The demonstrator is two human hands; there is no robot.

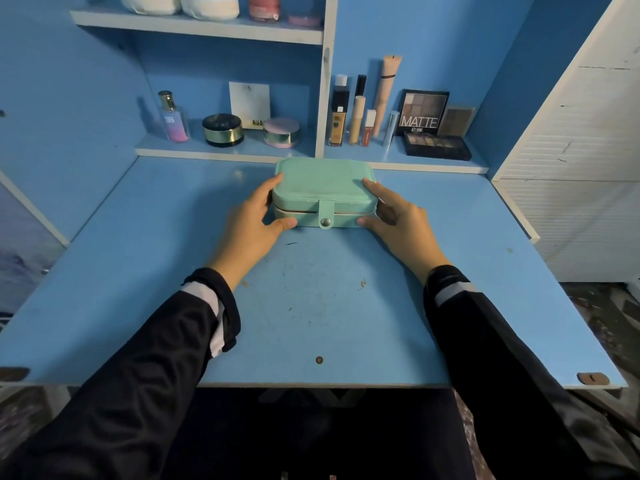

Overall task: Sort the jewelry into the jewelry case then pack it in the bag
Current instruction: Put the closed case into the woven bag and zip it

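Note:
A mint-green jewelry case (323,187) lies closed on the blue desk (311,306), its snap tab fastened at the front. My left hand (252,225) grips the case's left end, thumb along the front edge and fingers on the lid corner. My right hand (394,216) grips the right end the same way. No loose jewelry and no bag are in view.
A low shelf behind the case carries a perfume bottle (172,117), two round compacts (222,129), several makeup tubes (356,119) and eyeshadow palettes (424,114). A white louvred panel (581,168) stands at the right. The desk's front edge is near my body.

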